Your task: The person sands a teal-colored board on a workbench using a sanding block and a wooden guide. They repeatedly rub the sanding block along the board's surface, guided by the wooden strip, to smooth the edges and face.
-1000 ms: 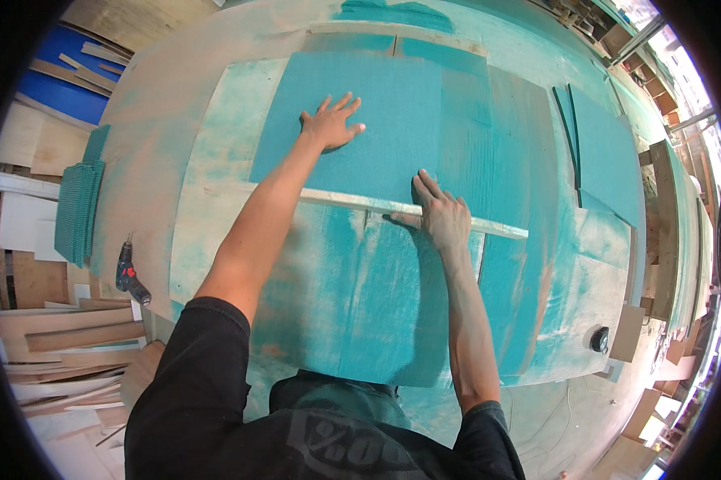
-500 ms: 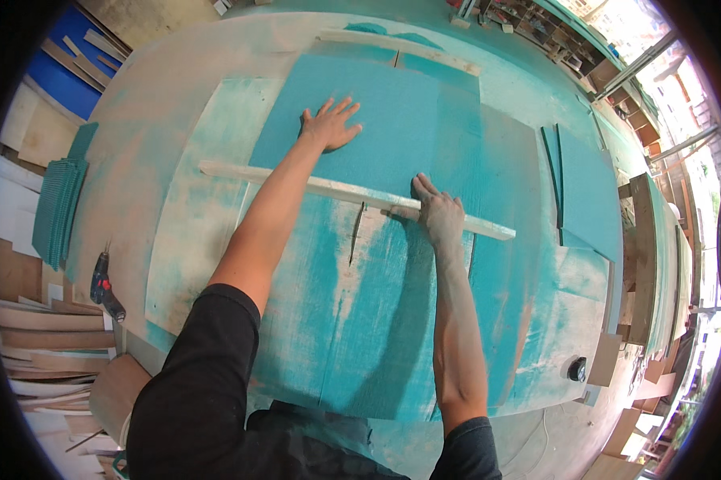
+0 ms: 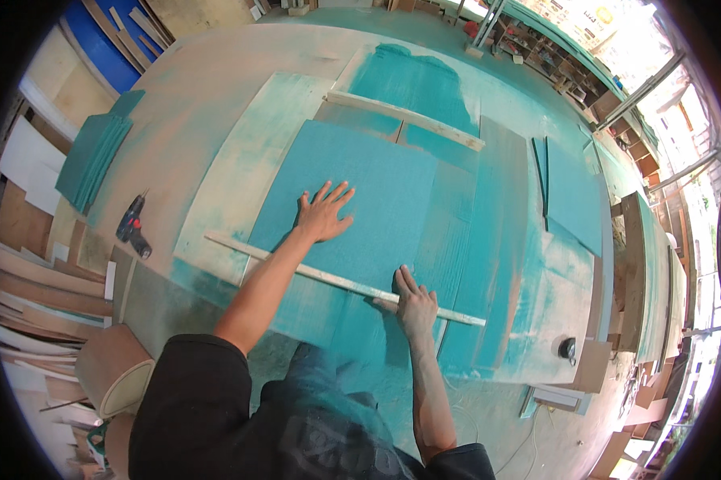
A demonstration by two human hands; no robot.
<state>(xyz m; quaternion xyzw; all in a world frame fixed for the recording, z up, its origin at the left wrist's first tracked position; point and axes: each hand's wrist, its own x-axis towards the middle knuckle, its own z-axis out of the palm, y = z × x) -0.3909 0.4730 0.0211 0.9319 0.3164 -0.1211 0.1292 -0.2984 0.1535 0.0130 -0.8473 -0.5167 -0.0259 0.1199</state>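
A flat teal panel (image 3: 360, 200) lies on the wide, paint-stained work surface. My left hand (image 3: 325, 216) rests on its left part, palm down with fingers spread. A long pale wooden strip (image 3: 336, 283) runs along the panel's near edge, passing beneath my left forearm. At this edge, to the right, my right hand (image 3: 415, 306) straddles the strip. Its fingers stretch forward onto the panel, while the thumb is out to the left on the strip's near side. Whether that thumb presses the strip I cannot tell. A second wooden strip (image 3: 408, 120) lies beyond the panel's far edge.
A cordless drill (image 3: 133, 227) lies at the left, near a stack of teal panels (image 3: 96, 152). More teal panels (image 3: 570, 196) lie at the right. A small black object (image 3: 567, 350) sits near the right front corner. A cylindrical drum (image 3: 116, 372) stands at lower left.
The view has shifted, so the work surface and both hands appear lower and more of its far side shows. Both hands keep their places on the panel.
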